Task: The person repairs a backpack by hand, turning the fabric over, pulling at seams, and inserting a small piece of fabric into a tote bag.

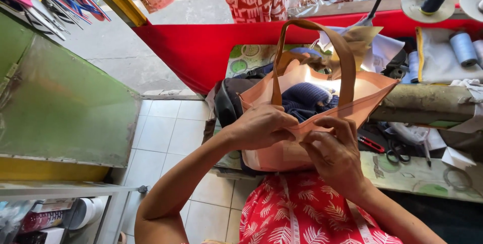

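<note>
I have both hands on the near rim of the peach tote bag (282, 156): my left hand (261, 126) is closed over the fold, and my right hand (334, 151) pinches it just beside. The dark blue knit (304, 98) sits inside, beyond my fingers. If either pinch loosens, I think the rim could sag and spill it. Scissors (395, 151) lie right of my right hand on the tabletop (427, 178), near enough to snag the bag.
</note>
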